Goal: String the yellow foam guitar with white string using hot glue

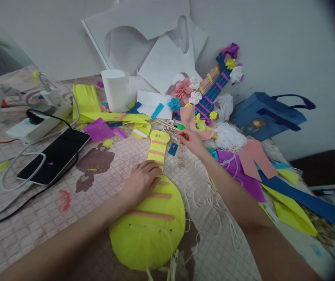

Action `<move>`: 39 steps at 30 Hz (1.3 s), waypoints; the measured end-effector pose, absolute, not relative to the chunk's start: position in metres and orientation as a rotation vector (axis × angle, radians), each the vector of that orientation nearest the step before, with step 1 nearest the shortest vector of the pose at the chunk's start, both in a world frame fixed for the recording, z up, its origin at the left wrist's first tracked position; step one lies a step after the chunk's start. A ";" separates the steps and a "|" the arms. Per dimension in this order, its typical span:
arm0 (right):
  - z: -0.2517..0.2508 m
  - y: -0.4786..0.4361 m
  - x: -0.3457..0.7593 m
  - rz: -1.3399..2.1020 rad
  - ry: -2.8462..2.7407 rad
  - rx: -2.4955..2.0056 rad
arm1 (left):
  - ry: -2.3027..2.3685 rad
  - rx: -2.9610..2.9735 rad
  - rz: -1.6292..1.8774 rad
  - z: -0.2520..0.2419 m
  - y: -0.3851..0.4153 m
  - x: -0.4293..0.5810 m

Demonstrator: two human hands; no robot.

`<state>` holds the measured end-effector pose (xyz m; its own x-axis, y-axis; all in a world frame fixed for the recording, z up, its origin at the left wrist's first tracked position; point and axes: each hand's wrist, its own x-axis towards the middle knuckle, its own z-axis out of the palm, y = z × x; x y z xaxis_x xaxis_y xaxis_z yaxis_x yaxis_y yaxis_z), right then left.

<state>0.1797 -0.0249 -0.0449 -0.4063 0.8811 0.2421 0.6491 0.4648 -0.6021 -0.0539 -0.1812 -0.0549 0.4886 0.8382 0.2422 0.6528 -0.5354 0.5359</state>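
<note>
A yellow guitar-shaped craft (155, 242) with pink strips across its neck and body lies on the table in front of me. My left hand (144, 177) rests palm down on it where neck meets body, its fingers stretched over the neck. Small dark holes and a white string show on the lower body. Beyond the neck's right side, my right hand (189, 140) is closed in a pinch at the near end of thin wooden sticks (165, 124). A small dark blue piece (173, 148) lies between that hand and the guitar's neck.
Loose white string (214, 203) trails right of the guitar. A phone (56, 156) with cables and a power strip (35, 123) lie left. A white cup (116, 89), a decorated blue guitar (214, 91) and a blue bag (268, 115) stand behind. Coloured scraps lie right.
</note>
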 end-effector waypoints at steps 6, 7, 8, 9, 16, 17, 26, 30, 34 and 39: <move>-0.052 -0.067 0.209 0.669 -2.287 -1.317 | 1.227 2.371 0.754 -0.058 -0.179 -0.054; -0.054 -0.071 0.209 0.674 -2.299 -1.324 | 1.227 2.373 0.767 -0.058 -0.179 -0.055; -0.056 -0.073 0.209 0.672 -2.307 -1.331 | 1.226 2.377 0.778 -0.058 -0.179 -0.055; -0.057 -0.075 0.208 0.663 -2.311 -1.337 | 1.225 2.381 0.784 -0.059 -0.178 -0.055; -0.054 -0.077 0.204 0.632 -2.375 -1.303 | 1.222 2.378 0.793 -0.060 -0.178 -0.056; -0.053 -0.078 0.205 0.635 -2.398 -1.293 | 1.225 2.379 0.793 -0.060 -0.178 -0.056; -0.048 -0.085 0.200 0.527 -2.531 -1.236 | 1.230 2.380 0.768 -0.057 -0.178 -0.055; -0.041 -0.080 0.196 0.614 -2.418 -1.228 | 1.227 2.381 0.779 -0.058 -0.178 -0.055; -0.046 -0.064 0.182 0.810 -2.180 -1.255 | 1.229 2.386 0.774 -0.060 -0.177 -0.055; -0.059 -0.038 0.148 0.872 -1.956 -1.228 | 1.244 2.370 0.723 -0.057 -0.178 -0.055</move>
